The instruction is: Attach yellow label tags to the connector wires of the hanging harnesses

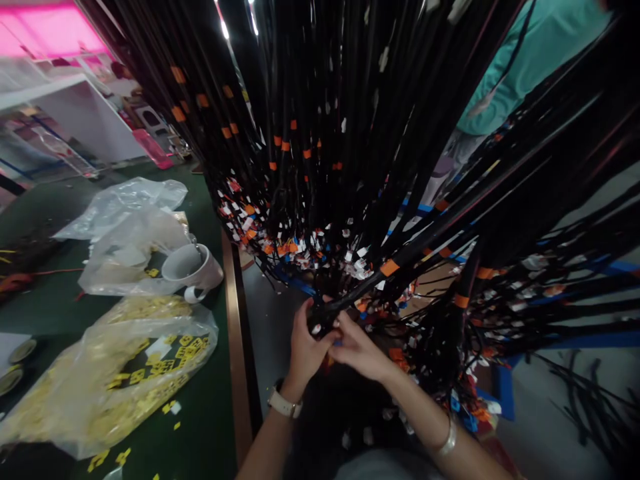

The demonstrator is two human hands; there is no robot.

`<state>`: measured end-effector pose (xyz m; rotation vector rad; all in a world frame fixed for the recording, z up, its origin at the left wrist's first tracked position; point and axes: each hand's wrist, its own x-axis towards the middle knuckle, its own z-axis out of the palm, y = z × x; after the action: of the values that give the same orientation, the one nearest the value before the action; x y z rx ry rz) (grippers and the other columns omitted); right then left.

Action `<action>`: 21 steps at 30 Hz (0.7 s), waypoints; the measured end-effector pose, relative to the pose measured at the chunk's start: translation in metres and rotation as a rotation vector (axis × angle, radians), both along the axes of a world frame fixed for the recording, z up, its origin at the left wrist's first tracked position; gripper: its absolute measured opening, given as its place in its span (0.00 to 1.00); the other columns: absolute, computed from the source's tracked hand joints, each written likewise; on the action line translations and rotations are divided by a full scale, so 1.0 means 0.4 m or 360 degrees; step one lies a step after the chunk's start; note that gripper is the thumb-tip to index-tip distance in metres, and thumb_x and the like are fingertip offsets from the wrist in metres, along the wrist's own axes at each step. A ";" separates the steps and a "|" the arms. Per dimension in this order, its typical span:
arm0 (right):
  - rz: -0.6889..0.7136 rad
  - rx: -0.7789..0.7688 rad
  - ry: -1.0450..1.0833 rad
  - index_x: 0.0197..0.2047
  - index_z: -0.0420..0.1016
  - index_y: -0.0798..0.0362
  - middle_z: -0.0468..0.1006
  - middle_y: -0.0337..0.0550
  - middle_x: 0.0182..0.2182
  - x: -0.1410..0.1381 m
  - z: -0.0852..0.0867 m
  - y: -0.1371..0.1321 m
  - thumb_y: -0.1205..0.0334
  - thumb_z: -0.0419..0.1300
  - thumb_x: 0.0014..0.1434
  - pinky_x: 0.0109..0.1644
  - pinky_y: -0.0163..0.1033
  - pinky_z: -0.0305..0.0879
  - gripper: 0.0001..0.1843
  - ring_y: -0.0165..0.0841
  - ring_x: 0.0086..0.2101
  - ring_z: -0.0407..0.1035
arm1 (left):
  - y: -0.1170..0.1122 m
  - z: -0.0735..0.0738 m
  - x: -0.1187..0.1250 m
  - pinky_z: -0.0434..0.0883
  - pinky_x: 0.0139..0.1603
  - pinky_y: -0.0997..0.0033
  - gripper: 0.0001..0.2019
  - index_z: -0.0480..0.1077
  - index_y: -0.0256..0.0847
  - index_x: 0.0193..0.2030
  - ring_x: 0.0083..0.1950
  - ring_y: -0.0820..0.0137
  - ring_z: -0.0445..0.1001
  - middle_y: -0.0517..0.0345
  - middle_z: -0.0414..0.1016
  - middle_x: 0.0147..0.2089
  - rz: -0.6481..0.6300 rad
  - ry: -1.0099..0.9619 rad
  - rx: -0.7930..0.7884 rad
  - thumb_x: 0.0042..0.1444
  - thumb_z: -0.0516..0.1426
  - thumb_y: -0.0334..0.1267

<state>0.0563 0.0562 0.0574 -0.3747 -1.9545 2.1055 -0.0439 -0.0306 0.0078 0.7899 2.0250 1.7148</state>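
Both my hands meet at the end of a black wire harness (350,297) that slants down from the upper right and carries an orange tape band. My left hand (306,343), with a pale watch on its wrist, wraps round the harness near its tip. Fingers of my right hand (357,347) are closed on the same end, just to the right. A small whitish piece shows between the hands, too small to name. Behind them hang many black wire harnesses (300,167) with white, orange and blue connectors at their lower ends.
On the left, a green table (200,413) bears a clear bag (95,393) of yellow labels, other plastic bags (125,227) and a white mug (193,270). Blue frame bars (505,393) stand at the right. A person in a teal top (530,60) is behind the harnesses.
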 end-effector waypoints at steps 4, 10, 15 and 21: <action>-0.0106 0.0415 -0.0070 0.64 0.46 0.49 0.65 0.48 0.55 -0.007 0.028 -0.026 0.69 0.60 0.47 0.56 0.46 0.59 0.44 0.40 0.53 0.62 | -0.006 0.017 -0.009 0.62 0.56 0.60 0.46 0.51 0.44 0.62 0.56 0.59 0.65 0.48 0.63 0.58 0.0054 0.0025 -0.0038 0.35 0.66 0.34; -0.0234 0.0181 0.0020 0.59 0.58 0.48 0.68 0.45 0.54 0.014 -0.044 0.023 0.56 0.59 0.54 0.60 0.47 0.54 0.30 0.40 0.56 0.59 | -0.007 0.035 -0.017 0.66 0.52 0.62 0.44 0.53 0.43 0.63 0.50 0.61 0.71 0.51 0.72 0.50 -0.0232 -0.0218 -0.0110 0.37 0.65 0.35; -0.0111 0.0014 -0.0174 0.59 0.59 0.51 0.66 0.49 0.56 0.074 -0.145 0.009 0.49 0.55 0.57 0.60 0.50 0.53 0.29 0.41 0.56 0.60 | -0.008 0.040 -0.015 0.66 0.52 0.63 0.33 0.66 0.40 0.53 0.50 0.61 0.70 0.51 0.73 0.50 -0.0253 -0.0415 -0.0096 0.35 0.66 0.37; -0.0111 0.0604 -0.0529 0.56 0.62 0.53 0.75 0.52 0.46 0.088 -0.136 -0.041 0.54 0.62 0.49 0.48 0.50 0.64 0.32 0.46 0.44 0.70 | -0.017 0.045 -0.023 0.70 0.41 0.66 0.18 0.73 0.37 0.41 0.38 0.64 0.73 0.53 0.77 0.36 -0.0188 -0.0382 -0.0126 0.41 0.64 0.40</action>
<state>0.0913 0.0397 0.0031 -0.7370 -2.4232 1.6587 -0.0529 -0.0375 0.0259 0.6314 1.8349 1.5720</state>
